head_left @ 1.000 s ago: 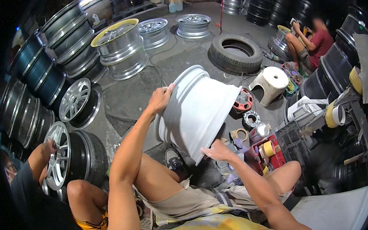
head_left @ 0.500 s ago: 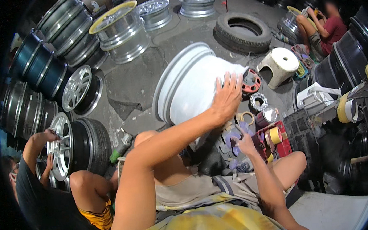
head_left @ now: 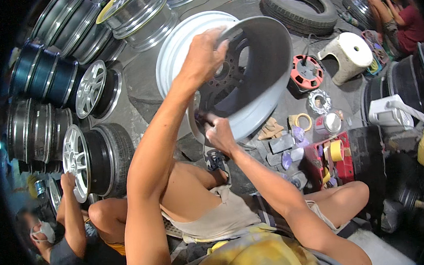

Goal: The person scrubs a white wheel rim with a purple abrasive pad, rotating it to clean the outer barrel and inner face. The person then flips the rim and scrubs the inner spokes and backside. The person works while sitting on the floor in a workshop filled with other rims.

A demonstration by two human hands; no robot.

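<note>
A pale grey-white car wheel rim [head_left: 264, 112] stands tilted in front of my knees, its hollow grey inside facing me and the backs of the spokes showing. My left hand [head_left: 202, 55] grips the rim's upper edge, fingers over the lip and thumb toward the inside. At the near left edge of the rim, my right hand [head_left: 219, 134] is closed, with a small dark purplish bit at its fingertips. Blur hides what that bit is.
Right of the rim are a red-black reel [head_left: 307, 72], a white stool [head_left: 348, 51], masking tape [head_left: 301, 122], a tin [head_left: 329, 123] and a red crate [head_left: 316, 162]. A tyre [head_left: 299, 10] lies beyond. Left, a co-worker [head_left: 74, 228] handles a silver wheel [head_left: 75, 162] near stacked rims [head_left: 46, 77].
The rim has turned so its hollow inside faces me. My left hand has shifted to its upper edge. My right hand has come from the purple pieces beside the crate to the rim's near edge.
</note>
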